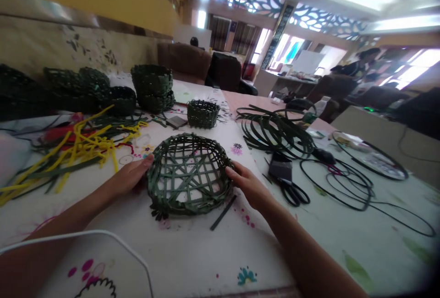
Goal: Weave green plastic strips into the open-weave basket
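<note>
A shallow dark green woven basket [190, 206] rests on the flowered tablecloth between my hands, its open-lattice bottom showing. My left hand [132, 174] grips its left rim, thumb on top and the fingers mostly hidden. On the opposite side my right hand [245, 183] holds the right rim with the thumb over the edge. A loose green strip [222, 213] lies just below the basket's right side. Behind it stands a small woven basket [202, 113], close to a flat grey block [176, 122].
Yellow and green strips [80, 146] are heaped at left. Finished baskets [151, 80] stand along the wall. Coiled green strips [275, 128], scissors [294, 192], a phone [280, 167], a mouse [323, 156] and cables lie right. A white cable [103, 232] crosses my left forearm. A person [364, 64] is far right.
</note>
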A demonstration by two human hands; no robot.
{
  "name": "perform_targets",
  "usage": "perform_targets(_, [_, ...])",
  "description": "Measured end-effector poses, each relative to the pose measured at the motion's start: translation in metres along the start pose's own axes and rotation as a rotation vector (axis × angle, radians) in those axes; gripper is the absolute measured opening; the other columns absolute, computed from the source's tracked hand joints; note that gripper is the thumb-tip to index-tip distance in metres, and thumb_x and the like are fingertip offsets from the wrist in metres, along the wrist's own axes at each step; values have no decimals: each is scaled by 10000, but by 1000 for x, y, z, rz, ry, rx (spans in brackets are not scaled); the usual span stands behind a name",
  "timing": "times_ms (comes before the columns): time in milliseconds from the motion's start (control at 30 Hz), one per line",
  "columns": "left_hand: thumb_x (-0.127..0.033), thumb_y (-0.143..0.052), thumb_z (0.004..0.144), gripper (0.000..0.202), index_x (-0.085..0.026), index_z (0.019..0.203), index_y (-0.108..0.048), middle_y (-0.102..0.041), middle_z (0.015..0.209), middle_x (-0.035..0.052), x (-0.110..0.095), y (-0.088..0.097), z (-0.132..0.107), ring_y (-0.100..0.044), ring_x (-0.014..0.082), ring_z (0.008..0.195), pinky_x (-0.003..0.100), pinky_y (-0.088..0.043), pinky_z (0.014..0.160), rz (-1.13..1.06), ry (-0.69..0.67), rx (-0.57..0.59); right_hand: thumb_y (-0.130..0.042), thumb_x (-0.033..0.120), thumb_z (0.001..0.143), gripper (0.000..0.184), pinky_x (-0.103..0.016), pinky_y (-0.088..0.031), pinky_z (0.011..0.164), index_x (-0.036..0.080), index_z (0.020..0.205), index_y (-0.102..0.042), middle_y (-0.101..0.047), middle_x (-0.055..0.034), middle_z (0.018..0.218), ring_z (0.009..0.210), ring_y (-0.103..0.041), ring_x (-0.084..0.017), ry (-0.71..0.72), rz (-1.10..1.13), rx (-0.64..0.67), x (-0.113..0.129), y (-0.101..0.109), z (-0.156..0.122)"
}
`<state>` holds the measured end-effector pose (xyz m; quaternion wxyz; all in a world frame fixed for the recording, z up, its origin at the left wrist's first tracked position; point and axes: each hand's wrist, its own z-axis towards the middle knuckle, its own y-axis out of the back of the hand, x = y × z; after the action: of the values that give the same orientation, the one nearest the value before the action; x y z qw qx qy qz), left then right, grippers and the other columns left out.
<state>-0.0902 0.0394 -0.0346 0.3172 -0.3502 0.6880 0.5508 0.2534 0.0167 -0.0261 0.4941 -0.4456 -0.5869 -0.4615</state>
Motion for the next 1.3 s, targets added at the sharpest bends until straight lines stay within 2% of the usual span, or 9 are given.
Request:
perform_targets(67, [-846, -401, 795, 746, -218, 1069, -696, -745, 997, 107, 2, -3, 2, -698, 305, 914, 377, -572, 728, -35, -54, -117, -676, 507, 855, 440, -364, -484, 942, 234, 1199, -661, -694, -46, 1192, 1092, -604, -230, 22, 15, 15, 1, -2, -1])
perform_targets(133, [-784, -403, 854, 751, -252, 1360, -560, -582, 1425, 112, 0, -11, 0, -526, 314, 1327, 451, -479, 1049, -138, -104, -160, -670, 483, 866, 425, -372, -477, 967, 222, 1201, -657, -699, -49, 1162, 1088, -606, -228, 39, 31, 30, 2, -5, -3])
perform_targets(200, [-715, -393, 908, 718, -279, 1477, -436, -429, 1571, 88, -2, -21, -4, -370, 284, 1464, 477, -357, 1175, -299, -121, -133, -672, 469, 863, 401, -374, -485, 954, 208, 1168, -665, -704, -49, 1121, 1052, -614, -228, 42, 48, 28, 3, -9, -4])
perform_targets(333, [-616, -472, 931, 646, -352, 1510, -364, -423, 1578, 46, -8, -36, -14, -437, 270, 1424, 453, -452, 1124, -572, -103, -132, -682, 473, 849, 385, -382, -505, 929, 205, 1126, -672, -701, -54, 1113, 1035, -617, -242, 62, 47, 11, 3, -13, -6])
perform_targets(500, [-578, -529, 915, 636, -340, 1490, -398, -448, 1563, 56, -11, -34, -18, -549, 287, 1326, 409, -560, 1009, -610, -15, -146, -632, 517, 880, 481, -449, -495, 1008, 226, 1262, -627, -665, -86, 1250, 1153, -602, -282, 40, -113, 3, -4, -10, -6])
perform_targets(633, [-537, -511, 928, 622, -346, 1508, -392, -396, 1599, 14, -10, -32, -15, -439, 284, 1424, 460, -415, 1166, -568, -51, -193, -592, 573, 883, 761, -513, -422, 1127, 269, 1538, -351, -371, -109, 1587, 1395, -440, -315, 146, -304, -121, -12, -9, -5])
perform_targets(800, [-460, -492, 927, 553, -356, 1471, -481, -431, 1576, -46, -8, -32, -15, -311, 270, 1496, 420, -158, 1276, -406, -66, -236, -467, 508, 967, 675, -493, -203, 1267, 242, 1566, -305, -314, -66, 1631, 1525, -248, -267, 206, -484, -68, -13, -13, -5])
perform_targets(1100, [-474, -566, 877, 618, -338, 1472, -467, -435, 1570, -12, -1, -27, -9, -340, 305, 1475, 484, -213, 1261, -371, -128, -202, -489, 473, 976, 628, -516, -263, 1244, 242, 1541, -341, -413, -87, 1574, 1476, -358, -267, 279, -538, -80, -17, -8, -2])
perform_targets(1300, [-502, -507, 929, 611, -370, 1516, -399, -370, 1611, -30, -2, -27, -10, -320, 297, 1488, 502, -172, 1269, -377, -163, -180, -468, 450, 994, 637, -501, -286, 1238, 268, 1575, -278, -298, -73, 1636, 1509, -293, -252, 388, -517, -36, -25, -1, 2])
